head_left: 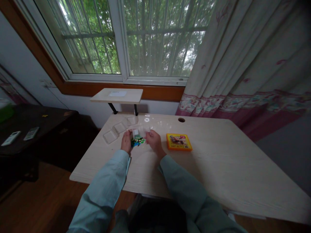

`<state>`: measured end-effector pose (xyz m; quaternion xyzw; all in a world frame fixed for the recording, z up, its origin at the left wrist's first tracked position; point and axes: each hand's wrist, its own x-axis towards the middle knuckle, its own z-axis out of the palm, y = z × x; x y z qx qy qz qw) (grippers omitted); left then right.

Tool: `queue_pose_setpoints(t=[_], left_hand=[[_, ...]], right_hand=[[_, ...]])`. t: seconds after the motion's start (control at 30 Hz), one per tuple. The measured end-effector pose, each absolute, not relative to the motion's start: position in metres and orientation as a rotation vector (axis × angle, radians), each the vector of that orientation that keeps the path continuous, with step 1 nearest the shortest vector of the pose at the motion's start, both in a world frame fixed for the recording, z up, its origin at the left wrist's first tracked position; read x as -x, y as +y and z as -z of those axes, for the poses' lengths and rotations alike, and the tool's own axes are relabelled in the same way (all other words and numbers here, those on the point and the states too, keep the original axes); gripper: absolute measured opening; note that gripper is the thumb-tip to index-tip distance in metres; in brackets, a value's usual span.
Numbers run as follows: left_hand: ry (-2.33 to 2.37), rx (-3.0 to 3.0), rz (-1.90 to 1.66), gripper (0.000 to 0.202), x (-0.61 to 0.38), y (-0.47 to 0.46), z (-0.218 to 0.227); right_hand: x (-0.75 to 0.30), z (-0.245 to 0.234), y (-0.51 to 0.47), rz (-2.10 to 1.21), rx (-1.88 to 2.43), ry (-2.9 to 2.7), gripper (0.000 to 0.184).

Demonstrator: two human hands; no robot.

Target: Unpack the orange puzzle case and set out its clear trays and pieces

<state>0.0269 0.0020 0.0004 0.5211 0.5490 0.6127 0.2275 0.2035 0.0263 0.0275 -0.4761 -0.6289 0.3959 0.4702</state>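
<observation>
My left hand (126, 141) and my right hand (153, 139) are close together over the pale wooden table (218, 168). Between them sits a small pile of green and dark coloured pieces (137, 141) with a small white and clear piece (135, 132) just above it. Both hands have their fingers curled in at this pile; the fingertips are too small to show exactly what each one grips. An orange flat box (179, 142) lies just right of my right hand.
Clear plastic trays (110, 136) lie on the table's far left. A small raised shelf (118, 95) stands at the table's back under the window. A curtain (243, 64) hangs at the right. A dark cabinet (31, 129) with two remotes stands at the left.
</observation>
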Motion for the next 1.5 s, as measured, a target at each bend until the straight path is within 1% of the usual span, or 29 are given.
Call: queue_pose_setpoints(t=[0.03, 0.1, 0.17, 0.23, 0.4, 0.57, 0.67, 0.77, 0.83, 0.87, 0.9, 1.0, 1.03, 1.1, 1.2, 1.27, 1.33, 1.4, 1.5], left_hand=[[1.528, -1.471, -1.653, 0.059, -0.027, 0.003, 0.0], [1.575, -1.581, -1.577, 0.054, -0.028, 0.005, 0.0], [1.584, -1.751, -1.454, 0.047, -0.029, 0.006, 0.0], [1.576, -1.913, -1.336, 0.044, -0.032, 0.005, 0.0], [1.621, -2.146, -1.112, 0.055, -0.037, 0.003, 0.002], [1.615, -2.169, -1.102, 0.056, -0.037, 0.003, 0.004], [1.624, -2.194, -1.084, 0.054, -0.037, 0.003, 0.003], [1.618, -2.215, -1.055, 0.053, -0.036, 0.003, 0.003], [1.61, -2.237, -1.027, 0.052, -0.036, 0.003, 0.003], [1.599, -2.245, -1.02, 0.052, -0.035, 0.003, 0.004], [1.583, -2.249, -1.022, 0.051, -0.035, 0.003, 0.004], [1.525, -2.237, -1.061, 0.048, -0.034, 0.003, 0.006], [1.511, -2.231, -1.074, 0.047, -0.035, 0.003, 0.006], [1.49, -2.226, -1.097, 0.045, -0.035, 0.004, 0.006], [1.415, -2.227, -1.099, 0.036, -0.037, 0.004, 0.004], [1.329, -2.229, -1.073, 0.031, -0.039, 0.004, 0.002], [1.244, -2.23, -1.041, 0.029, -0.041, 0.003, 0.0], [1.18, -2.232, -1.017, 0.029, -0.044, 0.001, -0.003], [1.14, -2.224, -1.005, 0.029, -0.046, 0.0, -0.006]], right_hand=[[-0.205, -0.031, 0.037, -1.029, 1.22, -1.474, 0.027], [-0.207, -0.037, 0.06, -1.173, 1.31, -1.374, 0.022], [-0.207, -0.041, 0.081, -1.224, 1.349, -1.339, 0.021], [-0.204, -0.043, 0.096, -1.262, 1.387, -1.301, 0.02], [-0.188, -0.042, 0.113, -1.352, 1.426, -1.204, 0.017], [-0.171, -0.047, 0.12, -1.418, 1.379, -1.218, 0.016], [-0.165, -0.049, 0.116, -1.41, 1.369, -1.257, 0.03], [-0.17, -0.051, 0.101, -1.37, 1.366, -1.326, 0.051], [-0.185, -0.054, 0.087, -1.311, 1.304, -1.498, 0.065], [-0.197, -0.057, 0.079, -1.245, 1.231, -1.638, 0.068], [-0.212, -0.059, 0.071, -1.153, 1.146, -1.785, 0.069], [-0.273, -0.067, 0.054, -0.811, 0.855, -2.189, 0.057], [-0.296, -0.069, 0.051, -0.716, 0.787, -2.312, 0.058], [-0.341, -0.068, 0.049, -0.522, 0.853, -2.425, 0.062], [-0.397, -0.06, 0.054, -0.344, 1.107, -2.499, 0.077], [-0.42, -0.053, 0.058, -0.356, 1.244, -2.597, 0.09], [-0.432, -0.045, 0.06, -0.405, 1.333, -2.668, 0.1], [-0.436, -0.039, 0.061, -0.429, 1.377, -2.688, 0.106], [-0.434, -0.035, 0.061, -0.403, 1.411, -2.666, 0.107]])
